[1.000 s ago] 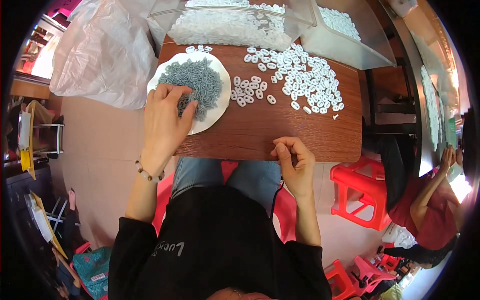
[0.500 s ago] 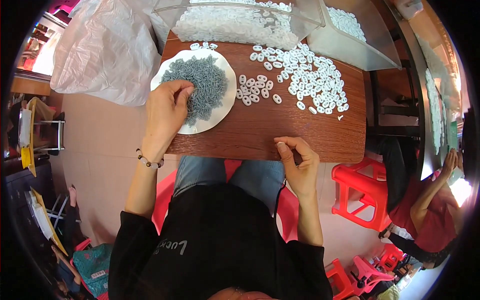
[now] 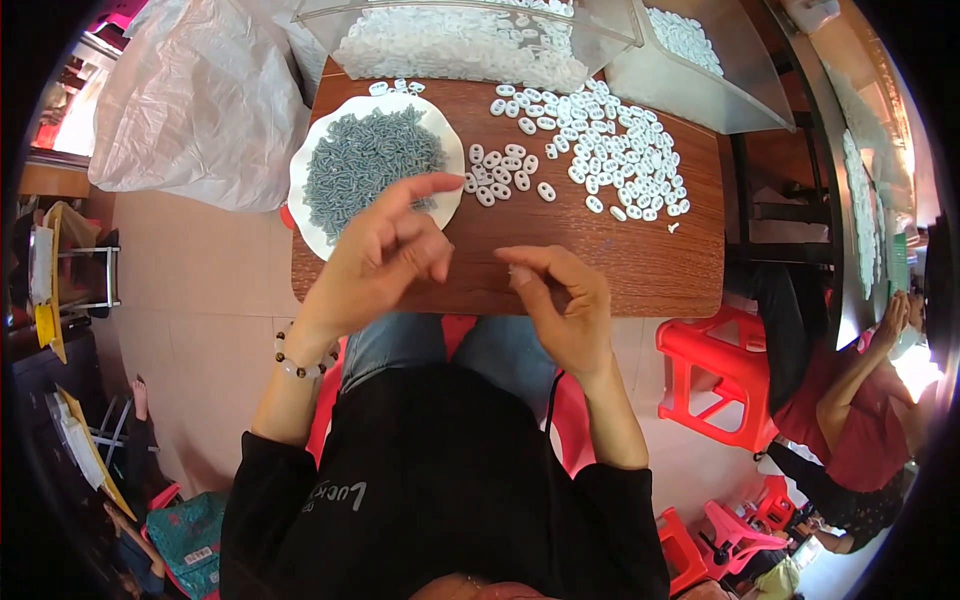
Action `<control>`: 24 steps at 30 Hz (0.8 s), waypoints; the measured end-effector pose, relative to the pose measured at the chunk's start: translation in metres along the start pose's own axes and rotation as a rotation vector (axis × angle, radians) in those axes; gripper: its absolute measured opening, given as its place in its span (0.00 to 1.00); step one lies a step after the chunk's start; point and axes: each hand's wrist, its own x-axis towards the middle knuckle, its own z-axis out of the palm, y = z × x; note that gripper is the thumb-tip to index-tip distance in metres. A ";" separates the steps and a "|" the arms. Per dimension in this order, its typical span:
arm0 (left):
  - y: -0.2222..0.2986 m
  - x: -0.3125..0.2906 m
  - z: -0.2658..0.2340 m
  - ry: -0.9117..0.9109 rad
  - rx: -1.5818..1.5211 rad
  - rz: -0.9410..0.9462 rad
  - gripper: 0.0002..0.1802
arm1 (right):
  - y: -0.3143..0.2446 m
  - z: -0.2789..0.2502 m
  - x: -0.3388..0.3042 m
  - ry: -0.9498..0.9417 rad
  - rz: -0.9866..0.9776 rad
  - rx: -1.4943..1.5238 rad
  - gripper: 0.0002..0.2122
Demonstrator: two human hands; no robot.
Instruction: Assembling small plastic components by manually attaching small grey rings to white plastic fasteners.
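My left hand (image 3: pixel 385 255) hovers over the table's near edge, just off the plate. Its index finger is stretched out while the thumb and other fingers are curled in; anything held there is too small and blurred to name. Facing it, my right hand (image 3: pixel 565 300) has thumb and index fingertips close together, with a tiny pale thing between them that I cannot make out. A white scalloped plate (image 3: pixel 452 190) carries a heap of small grey screw-like pieces (image 3: pixel 365 160). Right of it lies a small group of white oval two-hole pieces (image 3: pixel 500 175).
More white oval pieces (image 3: pixel 630 155) spread over the right of the brown table (image 3: pixel 480 285). Clear bins (image 3: pixel 470 50) full of white pieces stand along the back. A white plastic bag (image 3: pixel 200 110) is at the left, a red stool (image 3: pixel 715 380) at the right. Other people sit nearby.
My left hand has come out of the screw heap and moved right and nearer to me, its index finger straightened. My right hand has shifted left and up toward it.
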 end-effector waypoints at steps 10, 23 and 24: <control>-0.001 0.001 0.029 -0.170 -0.249 -0.178 0.28 | -0.012 0.008 -0.013 0.005 0.038 0.126 0.05; -0.036 -0.010 0.065 0.224 -0.314 -0.174 0.09 | -0.002 -0.002 -0.023 0.169 -0.101 -0.062 0.03; -0.035 -0.010 0.068 0.202 -0.311 -0.181 0.09 | -0.001 -0.003 -0.024 0.175 -0.110 -0.066 0.03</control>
